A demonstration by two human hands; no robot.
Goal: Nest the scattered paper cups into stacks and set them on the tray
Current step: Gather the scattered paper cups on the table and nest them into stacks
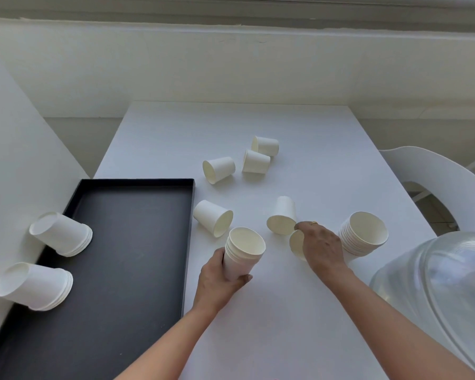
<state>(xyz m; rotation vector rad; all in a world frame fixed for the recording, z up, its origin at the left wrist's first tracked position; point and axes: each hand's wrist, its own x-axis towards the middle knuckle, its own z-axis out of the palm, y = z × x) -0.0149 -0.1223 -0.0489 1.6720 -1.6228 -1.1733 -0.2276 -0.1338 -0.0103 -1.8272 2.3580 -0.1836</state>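
The black tray point(137, 242) at the left of the white bench point(258, 311) holds two stacks of nested paper cups, the farther stack point(62, 237) and the nearer stack point(35, 286), both along its left edge. The left hand point(220, 281) is wrapped around a short upright stack point(243, 252) just right of the tray. The right hand point(320, 248) pinches the rim of a tipped cup point(283, 218) with its fingers point(299, 227); a taller stack point(364, 234) stands beside it. Four loose cups lie on their sides farther back.
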